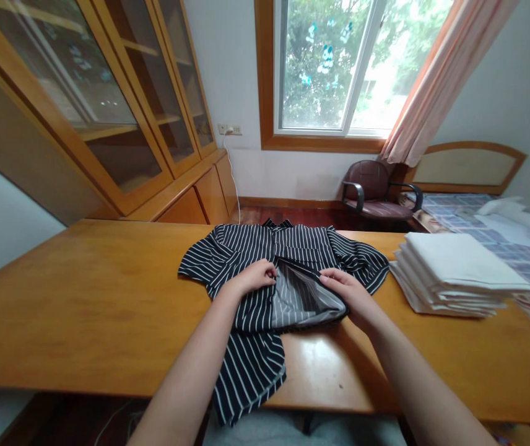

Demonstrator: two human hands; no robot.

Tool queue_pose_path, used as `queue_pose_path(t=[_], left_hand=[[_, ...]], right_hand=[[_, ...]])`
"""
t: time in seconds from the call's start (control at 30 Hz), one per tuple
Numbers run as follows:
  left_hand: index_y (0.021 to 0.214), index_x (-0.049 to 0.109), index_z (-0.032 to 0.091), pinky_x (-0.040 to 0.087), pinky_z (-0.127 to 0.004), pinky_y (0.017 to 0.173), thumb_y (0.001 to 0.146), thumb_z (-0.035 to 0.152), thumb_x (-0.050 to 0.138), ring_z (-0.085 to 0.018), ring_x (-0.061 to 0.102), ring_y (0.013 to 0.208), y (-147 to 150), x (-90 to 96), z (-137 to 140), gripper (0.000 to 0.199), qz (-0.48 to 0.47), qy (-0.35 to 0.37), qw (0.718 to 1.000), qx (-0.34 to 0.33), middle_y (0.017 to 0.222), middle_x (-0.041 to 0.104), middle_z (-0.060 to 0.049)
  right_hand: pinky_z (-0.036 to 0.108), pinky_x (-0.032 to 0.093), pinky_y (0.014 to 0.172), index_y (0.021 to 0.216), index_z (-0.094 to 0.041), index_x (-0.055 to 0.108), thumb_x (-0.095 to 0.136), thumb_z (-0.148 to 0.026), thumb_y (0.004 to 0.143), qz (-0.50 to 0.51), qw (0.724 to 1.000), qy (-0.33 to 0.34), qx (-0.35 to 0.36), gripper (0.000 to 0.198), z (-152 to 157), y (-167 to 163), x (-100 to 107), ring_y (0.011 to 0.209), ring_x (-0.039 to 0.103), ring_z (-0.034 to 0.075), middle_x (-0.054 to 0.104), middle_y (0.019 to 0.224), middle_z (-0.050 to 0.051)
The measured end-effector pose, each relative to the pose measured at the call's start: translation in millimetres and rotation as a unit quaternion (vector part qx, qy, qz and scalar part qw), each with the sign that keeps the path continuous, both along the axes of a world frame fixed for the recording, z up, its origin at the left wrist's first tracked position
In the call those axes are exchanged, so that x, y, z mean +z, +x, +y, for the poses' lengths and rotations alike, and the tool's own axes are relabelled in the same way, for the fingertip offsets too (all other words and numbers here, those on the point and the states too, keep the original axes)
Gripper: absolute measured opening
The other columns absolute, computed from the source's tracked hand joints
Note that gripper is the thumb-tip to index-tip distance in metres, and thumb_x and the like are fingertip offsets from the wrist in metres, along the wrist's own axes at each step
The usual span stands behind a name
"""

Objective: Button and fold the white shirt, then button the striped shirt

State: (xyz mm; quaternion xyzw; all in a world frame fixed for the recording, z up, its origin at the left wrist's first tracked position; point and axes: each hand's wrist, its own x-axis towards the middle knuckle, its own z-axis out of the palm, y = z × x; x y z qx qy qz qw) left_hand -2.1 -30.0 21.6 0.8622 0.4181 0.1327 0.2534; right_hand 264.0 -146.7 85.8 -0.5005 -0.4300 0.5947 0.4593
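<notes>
A black shirt with white stripes (246, 248) lies spread on the wooden table, its collar toward the window and its short sleeves out to both sides. My left hand (259, 276) pinches the front edge of the shirt near the middle. Between thumb and fingers, my right hand (342, 286) grips the other front panel's edge, which is lifted and folded back so the grey inner side shows. The left lower part of the shirt hangs over the table's near edge.
A stack of folded white cloth or paper-like sheets (460, 269) stands on the table (83, 297) at right. Beyond are a maroon armchair (374, 186), a bed with a checked cover (460, 207) and a window. A glass-door cabinet (172, 124) stands at left.
</notes>
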Motion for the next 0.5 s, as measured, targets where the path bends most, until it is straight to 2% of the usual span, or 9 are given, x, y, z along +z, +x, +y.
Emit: queue_pose_path(t=[0.13,0.23,0.3,0.4,0.5], left_hand=[[0.092,0.070,0.019,0.052,-0.029,0.078,0.082,0.028,0.069,-0.015,0.062,0.079,-8.1,-5.7,-4.4,0.013,-0.059,-0.011,0.998,0.000,0.094,0.060,-0.002],[0.092,0.070,0.019,0.052,-0.030,0.077,0.085,0.034,0.066,-0.014,0.062,0.077,-11.6,-8.7,-7.5,0.017,-0.096,-0.008,0.995,-0.006,0.096,0.061,-0.003],[0.092,0.070,0.019,0.052,-0.030,0.078,0.086,0.036,0.065,-0.014,0.062,0.077,-12.7,-9.7,-8.8,0.018,-0.103,0.000,0.995,-0.007,0.097,0.061,-0.003],[0.091,0.070,0.019,0.052,-0.030,0.077,0.087,0.036,0.065,-0.013,0.062,0.075,-13.6,-10.6,-10.4,0.018,-0.113,0.014,0.993,-0.007,0.097,0.061,-0.003],[0.089,0.070,0.019,0.052,-0.029,0.077,0.087,0.033,0.066,-0.013,0.062,0.075,-14.9,-11.9,-12.4,0.015,-0.126,0.029,0.992,-0.007,0.095,0.061,-0.002]], right_hand=[[0.022,0.041,0.054,0.123,-0.028,0.062,0.082,-0.038,0.071,0.050,0.998,0.024,0.043,0.056,-5.1,8.1,30.4,0.060,0.052,0.011,0.056,0.072,-0.004],[0.021,0.042,0.052,0.130,-0.033,0.058,0.083,-0.031,0.068,0.093,0.993,0.021,0.062,0.067,-8.4,12.2,43.4,0.061,0.052,0.010,0.057,0.079,-0.003],[0.019,0.040,0.047,0.130,-0.035,0.057,0.083,-0.029,0.067,0.104,0.992,0.023,0.065,0.069,-8.9,14.7,46.9,0.059,0.051,0.009,0.060,0.085,-0.002],[0.017,0.026,0.035,0.131,-0.036,0.055,0.081,-0.030,0.069,0.094,0.993,0.031,0.063,0.067,-7.5,19.5,46.4,0.047,0.041,0.005,0.063,0.091,-0.002],[0.017,0.019,0.031,0.129,-0.031,0.056,0.077,-0.036,0.076,0.066,0.993,0.011,0.093,0.057,-4.3,23.0,37.5,0.037,0.033,0.002,0.061,0.079,-0.005]])
